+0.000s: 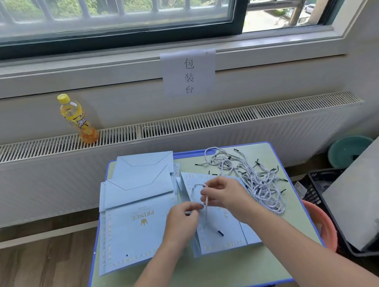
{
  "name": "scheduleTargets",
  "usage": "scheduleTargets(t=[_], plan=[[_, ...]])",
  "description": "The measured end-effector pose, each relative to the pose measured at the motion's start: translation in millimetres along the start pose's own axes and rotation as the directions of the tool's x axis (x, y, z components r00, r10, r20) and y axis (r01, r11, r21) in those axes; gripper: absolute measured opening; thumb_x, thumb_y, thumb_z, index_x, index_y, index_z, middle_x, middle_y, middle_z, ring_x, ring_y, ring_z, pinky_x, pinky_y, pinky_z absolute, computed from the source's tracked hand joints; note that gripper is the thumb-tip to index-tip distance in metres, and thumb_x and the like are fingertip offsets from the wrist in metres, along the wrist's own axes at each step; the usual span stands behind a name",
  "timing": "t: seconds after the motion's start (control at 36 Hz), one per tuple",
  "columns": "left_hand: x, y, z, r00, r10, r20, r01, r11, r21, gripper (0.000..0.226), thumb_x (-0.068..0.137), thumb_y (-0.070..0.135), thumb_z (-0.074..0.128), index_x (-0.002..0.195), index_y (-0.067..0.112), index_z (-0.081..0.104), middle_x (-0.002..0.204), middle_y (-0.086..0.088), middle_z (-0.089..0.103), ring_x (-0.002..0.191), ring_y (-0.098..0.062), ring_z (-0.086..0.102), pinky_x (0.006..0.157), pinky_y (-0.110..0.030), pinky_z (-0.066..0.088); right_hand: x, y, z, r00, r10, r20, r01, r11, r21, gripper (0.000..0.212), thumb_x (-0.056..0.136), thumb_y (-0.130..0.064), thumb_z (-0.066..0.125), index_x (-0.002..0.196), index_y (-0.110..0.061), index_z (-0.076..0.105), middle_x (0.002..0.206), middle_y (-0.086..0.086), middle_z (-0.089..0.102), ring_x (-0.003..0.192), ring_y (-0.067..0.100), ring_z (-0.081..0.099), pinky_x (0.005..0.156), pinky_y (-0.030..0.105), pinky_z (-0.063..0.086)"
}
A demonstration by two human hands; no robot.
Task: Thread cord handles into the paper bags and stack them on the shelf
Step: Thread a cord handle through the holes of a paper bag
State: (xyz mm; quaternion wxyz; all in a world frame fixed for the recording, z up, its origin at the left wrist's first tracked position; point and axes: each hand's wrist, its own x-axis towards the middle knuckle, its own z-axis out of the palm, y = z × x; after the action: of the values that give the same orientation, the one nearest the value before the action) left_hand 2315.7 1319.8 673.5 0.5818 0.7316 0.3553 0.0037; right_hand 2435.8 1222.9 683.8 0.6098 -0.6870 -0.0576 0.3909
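Over the bag [220,233], both hands [182,219] [225,194] pinch one cord [205,200] (table edge near).

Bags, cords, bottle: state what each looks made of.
Bags: matte light-blue paper, judging by sharp creases and flat folds. Cords: twisted white-and-grey rope, probably textile, with dark tips of unclear material. Bottle: clear, glossy plastic, apparently, with a yellow cap.

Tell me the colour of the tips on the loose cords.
Black tips on the white-and-grey twisted cords, clearest in the head view at the table's far right.
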Motion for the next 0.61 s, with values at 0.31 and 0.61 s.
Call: scheduleTargets(t=[0.31, 0.61], plan=[[0, 2, -2, 1.000, 0.008, 0.025, -0.005, 0.994, -0.110, 0.013, 0.090, 0.021, 0.066, 0.080, 0.024, 0.075, 0.069, 0.007, 0.067, 0.055, -0.005, 0.054, 0.058, -0.018, 0.046, 7, -9, 9, 0.997, 0.057, -0.043, -0.040, 0.949, 0.312, 0.011, 0.089, 0.003, 0.064, 0.098, 0.003, 0.057, 0.085, 0.015, 0.066, 0.070, 0.018, 0.071, 0.067, 0.024, 0.057], [8, 3, -3, 0.995, -0.029, -0.095, 0.017, 0.992, -0.123, 0.012, 0.090, 0.024, 0.069, 0.092, 0.014, 0.076, 0.085, 0.008, 0.071, 0.080, -0.005, 0.062, 0.066, -0.013, 0.043, -11, 24, -12, 0.997, 0.064, 0.038, -0.035, 0.851, -0.524, 0.025, 0.096, -0.035, 0.057, 0.088, -0.013, 0.067, 0.080, -0.005, 0.070, 0.063, 0.007, 0.057, 0.060, 0.025, 0.049]])
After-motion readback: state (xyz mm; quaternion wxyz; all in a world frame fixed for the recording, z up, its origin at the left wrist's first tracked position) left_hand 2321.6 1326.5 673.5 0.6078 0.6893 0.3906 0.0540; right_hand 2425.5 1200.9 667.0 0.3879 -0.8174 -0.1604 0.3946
